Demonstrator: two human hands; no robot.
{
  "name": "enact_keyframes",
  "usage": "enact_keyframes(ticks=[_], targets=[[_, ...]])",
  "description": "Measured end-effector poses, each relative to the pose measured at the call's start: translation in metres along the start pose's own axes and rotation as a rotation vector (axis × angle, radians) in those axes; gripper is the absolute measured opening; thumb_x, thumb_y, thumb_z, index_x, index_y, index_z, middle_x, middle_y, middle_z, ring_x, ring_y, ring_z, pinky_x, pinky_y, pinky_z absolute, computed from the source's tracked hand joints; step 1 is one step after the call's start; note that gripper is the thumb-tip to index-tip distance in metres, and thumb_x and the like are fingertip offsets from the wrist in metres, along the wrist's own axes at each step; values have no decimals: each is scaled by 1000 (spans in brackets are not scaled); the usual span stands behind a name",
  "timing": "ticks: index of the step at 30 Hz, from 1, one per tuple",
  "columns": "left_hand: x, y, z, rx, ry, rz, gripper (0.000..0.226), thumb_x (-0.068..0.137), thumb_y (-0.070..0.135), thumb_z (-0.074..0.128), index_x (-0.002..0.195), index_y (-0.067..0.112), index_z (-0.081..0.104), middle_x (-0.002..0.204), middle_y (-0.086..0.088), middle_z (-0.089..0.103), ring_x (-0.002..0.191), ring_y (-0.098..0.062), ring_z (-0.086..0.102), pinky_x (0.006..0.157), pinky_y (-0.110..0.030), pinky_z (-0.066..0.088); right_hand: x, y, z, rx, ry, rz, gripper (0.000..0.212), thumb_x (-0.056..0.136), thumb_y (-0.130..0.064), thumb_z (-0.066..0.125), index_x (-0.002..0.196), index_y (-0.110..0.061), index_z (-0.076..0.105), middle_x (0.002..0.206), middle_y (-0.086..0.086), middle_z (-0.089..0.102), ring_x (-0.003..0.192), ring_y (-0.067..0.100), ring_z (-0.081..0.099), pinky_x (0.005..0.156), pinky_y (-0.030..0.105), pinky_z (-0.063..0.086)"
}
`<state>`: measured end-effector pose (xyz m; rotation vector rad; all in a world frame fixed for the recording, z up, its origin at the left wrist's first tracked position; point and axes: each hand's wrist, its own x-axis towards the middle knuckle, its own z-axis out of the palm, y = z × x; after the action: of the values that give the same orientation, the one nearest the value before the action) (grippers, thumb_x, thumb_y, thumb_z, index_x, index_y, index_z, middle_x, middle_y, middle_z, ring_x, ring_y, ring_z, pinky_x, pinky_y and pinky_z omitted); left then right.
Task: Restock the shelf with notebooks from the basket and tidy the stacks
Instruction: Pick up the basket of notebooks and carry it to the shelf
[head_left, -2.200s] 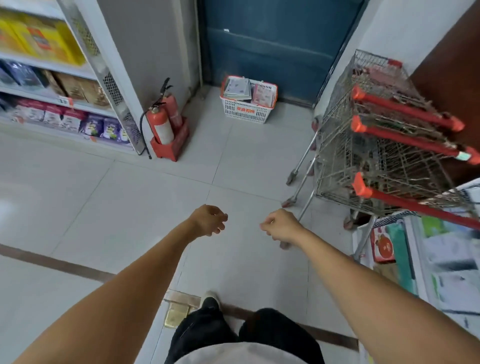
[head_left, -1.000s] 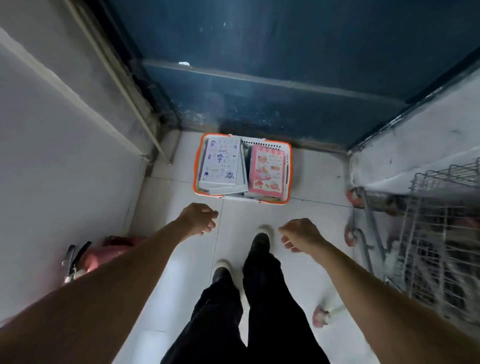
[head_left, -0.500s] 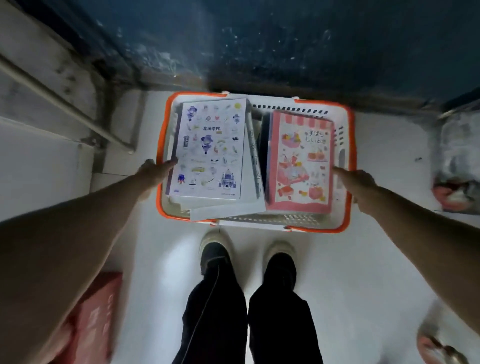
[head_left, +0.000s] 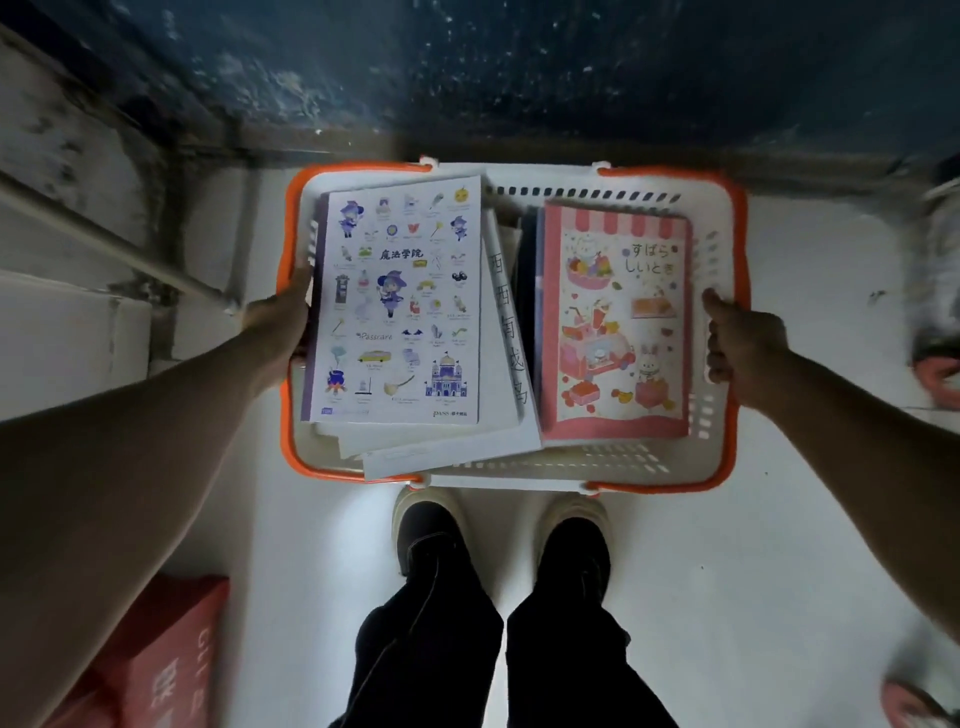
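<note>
Both our hands, reaching half a second ago, now clamp the short sides of the white plastic basket with orange rim (head_left: 719, 457), mid-frame on the floor.
Left hand (head_left: 283, 325), right hand (head_left: 737, 338); white illustrated notebook (head_left: 397, 301) tops a splayed, overhanging left stack, pink illustrated notebook (head_left: 615, 325) right. Risk: a tilted lift likely spills them.

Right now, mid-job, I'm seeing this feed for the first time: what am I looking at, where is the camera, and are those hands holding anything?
There is no machine here: a person works bare-handed, and the single camera sits on their head, looking down past their arms to their shoes on a pale floor. In front of the feet is a white basket with an orange rim. It holds notebooks: on the left a loose pile topped by a white one with small purple drawings, on the right a pink one with sweets and a rabbit. The left hand grips the basket's left edge, the right hand its right edge. The notebooks themselves are not being held.
</note>
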<state>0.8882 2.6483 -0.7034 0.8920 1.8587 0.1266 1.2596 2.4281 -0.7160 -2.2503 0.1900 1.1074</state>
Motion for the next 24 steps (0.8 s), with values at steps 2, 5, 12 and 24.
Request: enact_keyframes(ticks=[2,5,12,24], targets=[[-22,1,-5,24,-18,21,57,78,75,55,81,19,59,75,-1,64,71,-22,65,64,-33,48,-22,9,-14,31,13,9,37,91,-47,64,72,-18,50,56,0,45,43,15,38,44,28,34],[-69,-12,-29,104,-74,50,61,72,75,61,97,19,68,88,-4,72,77,-21,69,68,-32,53,-82,31,-52,24,42,31,36,92,-46,64,72,-19,50,57,0,48,44,16,41,45,27,35],[-238,18,-79,334,-236,87,63,66,83,56,73,22,62,59,2,61,51,-17,55,59,-29,45,-281,113,-175,227,158,262,24,94,-34,63,89,-11,60,65,-2,53,52,15,50,47,26,41],[-536,-19,-36,922,-491,416,57,85,61,57,69,6,54,65,-12,55,54,-25,51,51,-26,38,-627,381,-266,818,539,767,25,84,-14,61,60,-11,53,47,3,39,36,15,33,44,26,28]])
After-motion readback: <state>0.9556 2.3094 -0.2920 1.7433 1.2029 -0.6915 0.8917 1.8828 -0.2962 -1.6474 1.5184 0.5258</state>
